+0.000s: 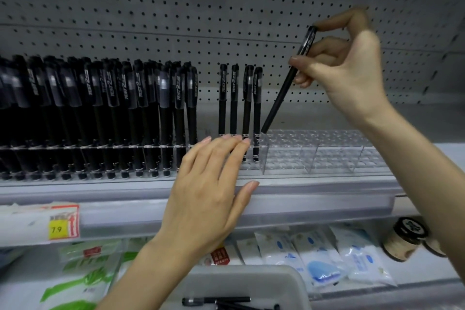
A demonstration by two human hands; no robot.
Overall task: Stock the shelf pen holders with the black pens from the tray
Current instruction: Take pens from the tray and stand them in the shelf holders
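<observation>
The right hand has its grip clamped on one slim black pen with a printed cap: the forefinger tip presses on the top of the cap, and the thumb and the other fingers pinch the barrel a little lower. The long axis of this pen is tilted. Its cap end points up and to the right, toward the hand, and its lower end points down and to the left, where it meets the top plate of the clear plastic pen holder on the grey shelf. The lower end is just beside the last of the four black pens standing apart, on their right side. I cannot tell if the tip has entered a hole. The left hand holds nothing. Its fingers are straight and lie against the front of the holder, just below those four pens, so it is nearer to the holder, while the right hand carries the pen. As I judge it, the coming move needs the cap end to swing left until the pen is upright over its hole, and then the pen can slide down. To the left stands a packed row of black pens. Below, the grey plastic tray contains a few loose black pens.
</observation>
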